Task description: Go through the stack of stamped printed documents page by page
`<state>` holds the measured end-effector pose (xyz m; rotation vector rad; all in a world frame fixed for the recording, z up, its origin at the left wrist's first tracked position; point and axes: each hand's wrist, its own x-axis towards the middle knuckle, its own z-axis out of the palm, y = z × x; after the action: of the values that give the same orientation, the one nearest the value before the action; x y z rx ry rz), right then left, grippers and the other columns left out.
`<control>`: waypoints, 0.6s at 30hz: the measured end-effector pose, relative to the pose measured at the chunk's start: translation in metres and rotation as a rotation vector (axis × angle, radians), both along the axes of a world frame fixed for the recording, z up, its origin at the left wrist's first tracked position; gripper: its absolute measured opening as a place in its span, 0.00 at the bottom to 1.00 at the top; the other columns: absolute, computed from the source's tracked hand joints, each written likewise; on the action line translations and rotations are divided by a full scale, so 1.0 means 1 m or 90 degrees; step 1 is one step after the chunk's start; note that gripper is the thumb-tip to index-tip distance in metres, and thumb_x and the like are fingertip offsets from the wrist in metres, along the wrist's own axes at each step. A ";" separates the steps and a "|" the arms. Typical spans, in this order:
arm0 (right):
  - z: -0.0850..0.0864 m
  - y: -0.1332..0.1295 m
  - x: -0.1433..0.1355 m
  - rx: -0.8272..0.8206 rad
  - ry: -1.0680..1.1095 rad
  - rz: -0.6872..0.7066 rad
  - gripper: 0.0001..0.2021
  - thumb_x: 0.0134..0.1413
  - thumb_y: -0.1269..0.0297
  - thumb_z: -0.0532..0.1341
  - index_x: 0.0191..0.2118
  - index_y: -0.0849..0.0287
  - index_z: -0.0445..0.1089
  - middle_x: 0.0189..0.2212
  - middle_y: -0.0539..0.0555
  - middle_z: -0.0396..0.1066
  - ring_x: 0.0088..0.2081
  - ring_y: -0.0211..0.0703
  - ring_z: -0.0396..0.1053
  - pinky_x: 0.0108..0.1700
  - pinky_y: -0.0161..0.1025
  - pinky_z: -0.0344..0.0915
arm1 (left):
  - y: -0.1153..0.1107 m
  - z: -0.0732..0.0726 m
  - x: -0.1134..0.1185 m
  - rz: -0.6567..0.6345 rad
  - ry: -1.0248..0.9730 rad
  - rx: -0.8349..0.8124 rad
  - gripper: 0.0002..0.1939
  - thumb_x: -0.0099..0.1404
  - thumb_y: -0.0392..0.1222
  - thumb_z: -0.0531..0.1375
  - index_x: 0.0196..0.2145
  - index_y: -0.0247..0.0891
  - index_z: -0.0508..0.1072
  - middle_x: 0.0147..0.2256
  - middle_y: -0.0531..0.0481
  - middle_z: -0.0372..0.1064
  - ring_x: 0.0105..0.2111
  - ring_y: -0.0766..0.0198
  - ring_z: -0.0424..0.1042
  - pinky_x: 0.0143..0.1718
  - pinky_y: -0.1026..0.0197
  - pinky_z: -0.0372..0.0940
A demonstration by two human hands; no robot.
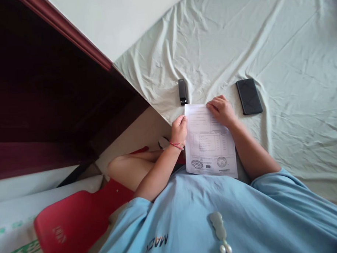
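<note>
A printed white sheet of paper (210, 139) with two dark stamps near its lower edge lies between my hands, close to my blue shirt. My left hand (179, 130), with a red string on the wrist, pinches the sheet's left edge near the top. At the top right corner, my right hand (221, 110) has its fingers curled over the paper's edge. Just beyond the top left corner is a small black stapler-like object (182, 92) on the pale cloth.
A black rectangular case (249, 96) rests on the wrinkled light-green cloth (299, 63) to the right. At the left are dark red furniture (45, 90), a red plastic seat (75, 222) and a white bag with green print (14, 228).
</note>
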<state>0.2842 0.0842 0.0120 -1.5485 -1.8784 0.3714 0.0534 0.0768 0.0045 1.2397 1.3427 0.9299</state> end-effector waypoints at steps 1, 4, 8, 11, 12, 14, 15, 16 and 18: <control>-0.002 0.001 0.003 0.001 0.010 -0.008 0.17 0.71 0.58 0.55 0.38 0.55 0.80 0.34 0.58 0.78 0.45 0.54 0.72 0.52 0.51 0.70 | -0.001 0.000 -0.001 -0.016 -0.003 -0.002 0.12 0.73 0.47 0.57 0.34 0.38 0.72 0.32 0.52 0.68 0.35 0.63 0.68 0.42 0.64 0.64; -0.009 0.003 0.012 0.004 0.041 -0.042 0.16 0.70 0.58 0.55 0.35 0.55 0.77 0.33 0.58 0.78 0.42 0.54 0.72 0.51 0.52 0.69 | -0.013 0.003 -0.006 -0.076 0.020 0.012 0.14 0.75 0.49 0.55 0.36 0.38 0.72 0.32 0.51 0.70 0.35 0.63 0.68 0.41 0.63 0.63; -0.016 0.005 0.015 0.002 0.063 -0.069 0.14 0.69 0.59 0.56 0.33 0.54 0.74 0.33 0.57 0.78 0.42 0.54 0.72 0.52 0.53 0.68 | -0.044 0.011 -0.020 -0.124 0.115 0.043 0.19 0.77 0.54 0.53 0.34 0.38 0.70 0.28 0.53 0.67 0.31 0.64 0.66 0.36 0.62 0.59; -0.017 0.005 0.015 -0.003 0.057 -0.088 0.14 0.68 0.59 0.56 0.32 0.53 0.73 0.33 0.57 0.77 0.42 0.55 0.71 0.52 0.54 0.68 | -0.070 0.013 -0.033 -0.126 0.128 0.015 0.22 0.77 0.59 0.52 0.34 0.39 0.68 0.28 0.53 0.66 0.30 0.64 0.66 0.35 0.62 0.58; -0.018 0.005 0.015 -0.006 0.053 -0.095 0.14 0.68 0.59 0.56 0.32 0.53 0.72 0.33 0.58 0.77 0.42 0.55 0.71 0.53 0.55 0.68 | -0.078 0.012 -0.038 -0.129 0.126 -0.003 0.23 0.76 0.61 0.52 0.33 0.40 0.68 0.28 0.53 0.66 0.30 0.64 0.65 0.34 0.62 0.58; -0.018 0.004 0.015 -0.016 0.045 -0.107 0.13 0.68 0.59 0.56 0.32 0.53 0.72 0.33 0.58 0.77 0.43 0.57 0.71 0.53 0.57 0.68 | -0.092 0.006 -0.046 -0.130 0.119 -0.039 0.26 0.75 0.65 0.53 0.31 0.40 0.67 0.27 0.53 0.66 0.29 0.65 0.65 0.33 0.62 0.58; -0.019 0.004 0.016 -0.022 0.039 -0.113 0.13 0.68 0.59 0.56 0.32 0.52 0.72 0.34 0.59 0.77 0.44 0.57 0.71 0.53 0.57 0.68 | -0.098 0.002 -0.049 -0.129 0.111 -0.054 0.27 0.74 0.67 0.54 0.30 0.40 0.66 0.26 0.53 0.66 0.28 0.65 0.64 0.32 0.62 0.57; -0.019 0.004 0.016 -0.027 0.033 -0.120 0.13 0.69 0.58 0.56 0.32 0.52 0.72 0.34 0.59 0.78 0.44 0.57 0.71 0.54 0.57 0.68 | -0.103 -0.003 -0.052 -0.124 0.098 -0.068 0.29 0.73 0.68 0.55 0.29 0.40 0.67 0.26 0.53 0.66 0.28 0.65 0.64 0.32 0.62 0.58; -0.019 0.003 0.017 -0.033 0.023 -0.136 0.13 0.69 0.58 0.56 0.33 0.52 0.73 0.36 0.59 0.78 0.45 0.56 0.71 0.55 0.57 0.68 | -0.111 -0.011 -0.056 -0.101 0.033 -0.109 0.31 0.70 0.72 0.57 0.29 0.39 0.69 0.27 0.51 0.70 0.29 0.64 0.67 0.33 0.61 0.61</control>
<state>0.3011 0.0876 -0.0071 -1.7461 -1.6673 0.3514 -0.0029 -0.0344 -0.0068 1.2247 1.3149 0.6613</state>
